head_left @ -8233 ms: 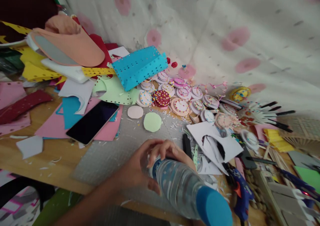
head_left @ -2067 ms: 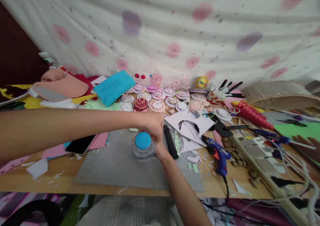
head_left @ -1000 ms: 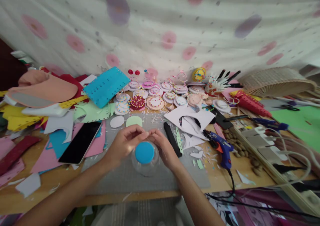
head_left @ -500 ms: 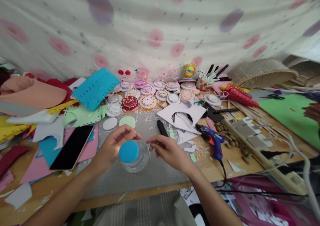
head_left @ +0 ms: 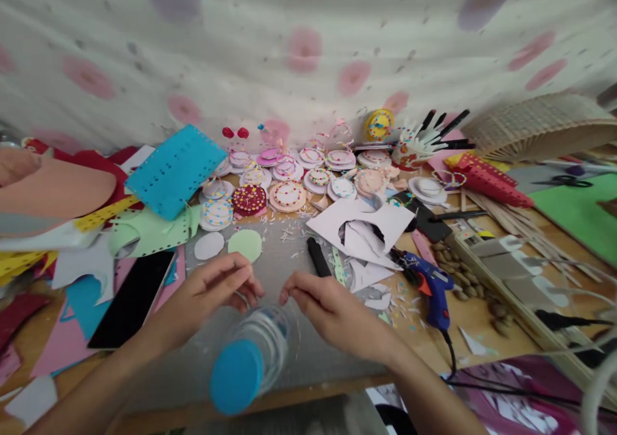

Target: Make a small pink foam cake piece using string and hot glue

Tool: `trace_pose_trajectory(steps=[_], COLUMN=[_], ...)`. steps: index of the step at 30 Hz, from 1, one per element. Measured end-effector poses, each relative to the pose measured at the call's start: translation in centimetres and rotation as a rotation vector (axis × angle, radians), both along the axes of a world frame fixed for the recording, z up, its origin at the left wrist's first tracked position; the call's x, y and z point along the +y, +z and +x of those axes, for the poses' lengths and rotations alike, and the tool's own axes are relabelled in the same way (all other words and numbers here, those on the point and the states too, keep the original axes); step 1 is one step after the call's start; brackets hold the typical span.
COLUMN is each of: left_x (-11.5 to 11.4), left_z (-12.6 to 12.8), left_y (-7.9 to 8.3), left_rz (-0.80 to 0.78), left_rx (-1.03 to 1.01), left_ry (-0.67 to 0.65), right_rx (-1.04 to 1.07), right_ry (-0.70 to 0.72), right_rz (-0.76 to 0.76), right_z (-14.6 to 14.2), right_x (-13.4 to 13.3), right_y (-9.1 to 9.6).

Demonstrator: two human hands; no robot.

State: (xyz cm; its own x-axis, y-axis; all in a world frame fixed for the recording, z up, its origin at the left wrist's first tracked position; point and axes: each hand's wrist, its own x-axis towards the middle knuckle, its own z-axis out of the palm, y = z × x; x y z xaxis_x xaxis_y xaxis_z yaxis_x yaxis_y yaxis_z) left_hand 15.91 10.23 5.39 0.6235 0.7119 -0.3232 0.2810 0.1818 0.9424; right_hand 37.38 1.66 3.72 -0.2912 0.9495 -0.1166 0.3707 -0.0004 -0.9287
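A clear plastic bottle [head_left: 263, 342] with a blue cap [head_left: 236, 377] leans towards me, its lower end on the grey mat [head_left: 294, 255] between my hands. My left hand [head_left: 207, 297] curls its fingers against the bottle's lower end. My right hand [head_left: 332, 310] is just right of the bottle, its fingertips pinched together near the bottle's base. What they pinch is too small to make out.
A black phone [head_left: 130, 300] lies left of my left hand among coloured foam sheets. A blue glue gun [head_left: 434, 287], cut white paper [head_left: 361, 226] and a black marker [head_left: 318, 258] lie to the right. Decorated round pieces [head_left: 289, 194] fill the back, with a power strip [head_left: 501, 261] at the right.
The bottle has tipped from upright to leaning towards me, so its cap is now low in the view. Both hands stayed at its lower end and drew closer together.
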Motion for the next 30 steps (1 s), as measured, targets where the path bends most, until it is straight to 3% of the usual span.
trace_pose_trajectory(steps=[5, 9, 12, 14, 16, 19, 23, 30], left_x=[-0.6, -2.0, -2.6, -2.8, -2.9, -3.0, -3.1, -2.8], left_z=[-1.3, -1.9, -1.0, -0.1, 0.6, 1.1, 1.7, 2.6], left_y=[-1.2, -2.5, -3.0, -3.2, -3.2, -3.2, -2.9, -2.3], left_rz=[-0.044, -0.127, -0.363, -0.567, -0.713, -0.782, -0.802, -0.771], left_rx=[-0.057, -0.129, -0.348, -0.561, -0.76, -0.938, -0.96, -0.904], left_ry=[0.104, 0.373, 0.582, 0.658, 0.671, 0.659, 0.72, 0.8], right_rx=[0.074, 0.303, 0.47, 0.498, 0.514, 0.63, 0.723, 0.814], right_ry=[-0.009, 0.03, 0.094, 0.109, 0.102, 0.08, 0.014, -0.003], right_rz=[-0.127, -0.314, -0.468, -0.444, -0.421, -0.525, -0.67, -0.737], right_z=[0.1, 0.4, 0.5, 0.6, 0.6, 0.5, 0.2, -1.0], right_x=[0.0, 0.2, 0.5, 0.7, 0.8, 0.9, 1.1, 1.0], right_y=[-0.4, -1.3, -1.7, -1.9, -2.1, -2.3, -2.1, -2.2])
